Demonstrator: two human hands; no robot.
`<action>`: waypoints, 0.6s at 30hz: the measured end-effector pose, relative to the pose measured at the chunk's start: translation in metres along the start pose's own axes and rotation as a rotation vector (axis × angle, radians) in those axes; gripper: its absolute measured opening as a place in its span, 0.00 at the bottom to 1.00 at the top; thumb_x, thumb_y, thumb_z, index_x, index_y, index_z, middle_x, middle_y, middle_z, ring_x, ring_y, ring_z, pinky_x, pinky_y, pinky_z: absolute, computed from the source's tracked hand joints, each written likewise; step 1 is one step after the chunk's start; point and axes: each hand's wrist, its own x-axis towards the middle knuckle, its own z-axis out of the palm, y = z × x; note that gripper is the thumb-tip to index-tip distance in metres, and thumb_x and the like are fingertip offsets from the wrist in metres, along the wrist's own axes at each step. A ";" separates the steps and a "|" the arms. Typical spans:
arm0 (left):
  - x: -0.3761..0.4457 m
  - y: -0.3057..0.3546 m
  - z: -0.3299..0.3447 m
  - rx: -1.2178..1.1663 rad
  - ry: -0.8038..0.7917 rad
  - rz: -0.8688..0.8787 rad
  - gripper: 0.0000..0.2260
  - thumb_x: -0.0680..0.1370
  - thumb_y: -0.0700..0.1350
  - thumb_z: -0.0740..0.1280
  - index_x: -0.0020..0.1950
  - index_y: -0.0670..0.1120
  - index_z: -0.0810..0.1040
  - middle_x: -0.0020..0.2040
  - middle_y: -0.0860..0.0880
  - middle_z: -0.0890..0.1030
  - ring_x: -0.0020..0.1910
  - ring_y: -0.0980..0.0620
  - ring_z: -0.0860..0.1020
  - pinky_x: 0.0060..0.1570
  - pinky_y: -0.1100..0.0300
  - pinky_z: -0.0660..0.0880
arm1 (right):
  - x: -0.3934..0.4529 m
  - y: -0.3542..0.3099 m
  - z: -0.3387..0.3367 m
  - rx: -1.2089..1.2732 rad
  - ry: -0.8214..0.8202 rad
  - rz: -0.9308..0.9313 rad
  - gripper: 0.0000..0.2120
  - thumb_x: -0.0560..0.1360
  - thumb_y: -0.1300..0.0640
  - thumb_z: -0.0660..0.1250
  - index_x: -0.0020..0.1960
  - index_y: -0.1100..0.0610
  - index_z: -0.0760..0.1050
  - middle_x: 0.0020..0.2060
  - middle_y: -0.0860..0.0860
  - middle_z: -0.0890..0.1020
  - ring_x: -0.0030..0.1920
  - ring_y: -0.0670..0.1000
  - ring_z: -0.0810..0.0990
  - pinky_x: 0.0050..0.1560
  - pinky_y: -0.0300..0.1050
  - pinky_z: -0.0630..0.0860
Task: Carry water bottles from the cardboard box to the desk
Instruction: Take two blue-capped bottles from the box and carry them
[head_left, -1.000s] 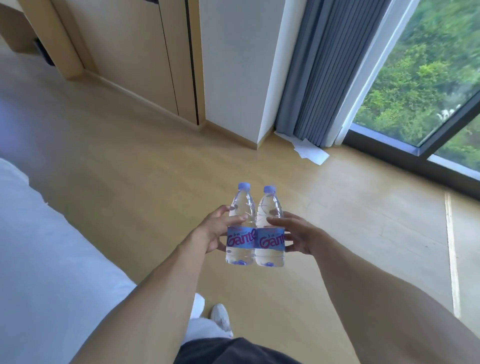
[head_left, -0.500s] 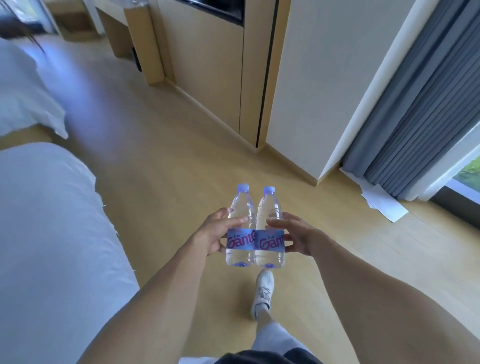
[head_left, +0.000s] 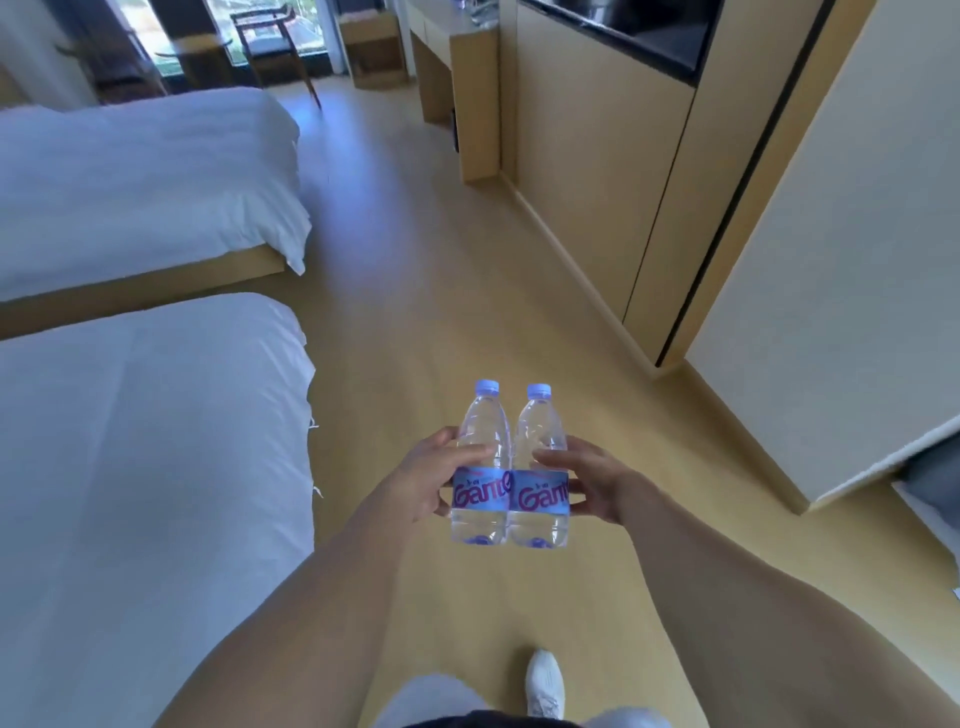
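Two clear water bottles with blue caps and blue labels stand upright side by side in front of me, pressed together. My left hand (head_left: 426, 480) grips the left bottle (head_left: 480, 467) from its left side. My right hand (head_left: 592, 483) grips the right bottle (head_left: 539, 470) from its right side. Both are held at waist height over the wooden floor. The wooden desk (head_left: 467, 88) stands far ahead against the right wall, with something clear on its top edge. The cardboard box is not in view.
Two beds with white sheets, the near one (head_left: 145, 467) and the far one (head_left: 140, 176), line the left side. Wooden cabinets (head_left: 597, 171) and a white wall panel (head_left: 841, 260) run along the right. A floor aisle (head_left: 415, 249) lies between them. A chair (head_left: 270, 47) stands by the far window.
The view has swung left, from the window and curtain to the aisle between beds and cabinets. The bottles stay in the same grip in both hands. My feet have stepped forward.
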 end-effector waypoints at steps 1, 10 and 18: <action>0.010 0.008 -0.002 -0.014 0.012 0.000 0.20 0.66 0.52 0.80 0.56 0.55 0.81 0.53 0.44 0.86 0.45 0.45 0.81 0.47 0.45 0.72 | 0.011 -0.012 -0.003 -0.014 -0.013 0.000 0.20 0.72 0.52 0.76 0.62 0.50 0.77 0.55 0.53 0.84 0.51 0.56 0.84 0.59 0.59 0.79; 0.118 0.075 -0.024 -0.075 0.038 0.002 0.26 0.61 0.55 0.81 0.57 0.56 0.81 0.50 0.46 0.87 0.45 0.46 0.82 0.52 0.43 0.74 | 0.119 -0.102 -0.023 -0.081 -0.028 0.015 0.20 0.73 0.53 0.75 0.63 0.51 0.77 0.56 0.54 0.84 0.57 0.58 0.83 0.61 0.60 0.78; 0.255 0.172 -0.080 -0.134 -0.012 0.024 0.23 0.60 0.55 0.81 0.53 0.56 0.83 0.46 0.45 0.85 0.44 0.45 0.80 0.46 0.45 0.68 | 0.250 -0.219 -0.022 -0.115 0.009 0.026 0.16 0.74 0.54 0.74 0.60 0.49 0.77 0.56 0.55 0.83 0.54 0.58 0.82 0.62 0.61 0.77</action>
